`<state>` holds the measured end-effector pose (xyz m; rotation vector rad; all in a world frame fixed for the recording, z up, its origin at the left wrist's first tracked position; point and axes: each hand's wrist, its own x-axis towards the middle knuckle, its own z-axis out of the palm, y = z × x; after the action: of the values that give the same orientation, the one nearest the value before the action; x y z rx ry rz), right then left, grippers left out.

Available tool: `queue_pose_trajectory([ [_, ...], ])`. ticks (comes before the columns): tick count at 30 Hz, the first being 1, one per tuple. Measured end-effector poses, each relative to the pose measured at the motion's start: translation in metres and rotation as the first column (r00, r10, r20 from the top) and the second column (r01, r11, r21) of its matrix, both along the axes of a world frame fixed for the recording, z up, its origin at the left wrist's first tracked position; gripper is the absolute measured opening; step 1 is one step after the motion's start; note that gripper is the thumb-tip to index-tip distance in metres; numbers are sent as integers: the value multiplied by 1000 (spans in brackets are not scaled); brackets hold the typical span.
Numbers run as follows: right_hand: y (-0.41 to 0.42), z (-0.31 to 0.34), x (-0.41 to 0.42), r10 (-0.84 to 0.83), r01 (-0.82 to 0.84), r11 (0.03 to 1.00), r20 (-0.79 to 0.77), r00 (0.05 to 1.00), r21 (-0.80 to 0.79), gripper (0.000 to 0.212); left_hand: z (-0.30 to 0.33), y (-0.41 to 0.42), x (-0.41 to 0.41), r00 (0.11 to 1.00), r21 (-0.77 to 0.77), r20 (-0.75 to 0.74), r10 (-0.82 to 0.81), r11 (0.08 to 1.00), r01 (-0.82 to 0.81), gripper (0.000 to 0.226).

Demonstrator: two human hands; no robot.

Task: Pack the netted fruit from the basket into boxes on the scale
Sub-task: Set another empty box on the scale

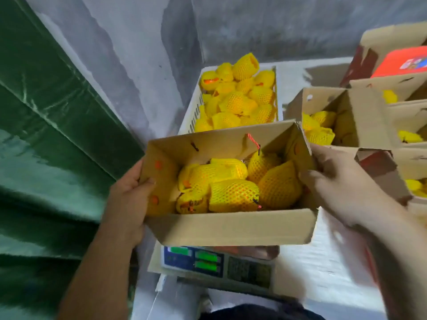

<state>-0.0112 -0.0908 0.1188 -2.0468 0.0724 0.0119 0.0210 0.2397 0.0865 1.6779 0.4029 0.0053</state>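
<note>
At far left I see a green tarp (46, 135). My left hand (129, 199) grips the left wall of the box (231, 229), thumb curled over its rim. The box sits above the scale (217, 264), with netted fruit (233, 197) inside; I cannot tell if it touches the scale. Beyond it the basket (194, 112) is heaped with more fruit. My right hand (339, 181) clasps the box's right wall. Further right stand more boxes (360, 116), part filled.
</note>
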Motion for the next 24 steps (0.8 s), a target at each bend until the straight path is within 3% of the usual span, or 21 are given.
queue_pose_trajectory([
  [5, 38, -26, -17, -203, 209, 977, -130, 970, 30, 20, -13, 26, 26, 968, 30, -90, -232, 971, 236, 31],
  [8, 54, -49, -18, -348, 354, 935, -180, 920, 2, 29, -30, 24, 40, 959, 105, -97, -265, 956, 275, 39],
  [12, 69, -63, -12, -467, 464, 884, -132, 874, -58, 27, -38, 22, 57, 951, 83, -52, -306, 947, 309, 41],
  [15, 79, -61, -10, -485, 471, 872, -114, 867, -131, 21, -38, 25, 64, 943, 101, -66, -326, 938, 331, 36],
  [17, 86, -58, -16, -477, 447, 855, -61, 877, -264, 30, -41, 28, 63, 940, 144, -62, -335, 929, 340, 31],
  [20, 103, -53, -31, -425, 427, 782, 112, 898, -453, 53, -42, 39, 50, 942, 353, 59, -330, 890, 289, 42],
  [22, 124, -48, -40, -362, 395, 817, 159, 918, -419, 58, -41, 46, 35, 903, 493, 192, -384, 833, 250, 39],
  [24, 141, -47, -43, -258, 312, 846, 180, 949, -433, 58, -41, 50, 21, 839, 621, 197, -508, 727, 294, 32],
])
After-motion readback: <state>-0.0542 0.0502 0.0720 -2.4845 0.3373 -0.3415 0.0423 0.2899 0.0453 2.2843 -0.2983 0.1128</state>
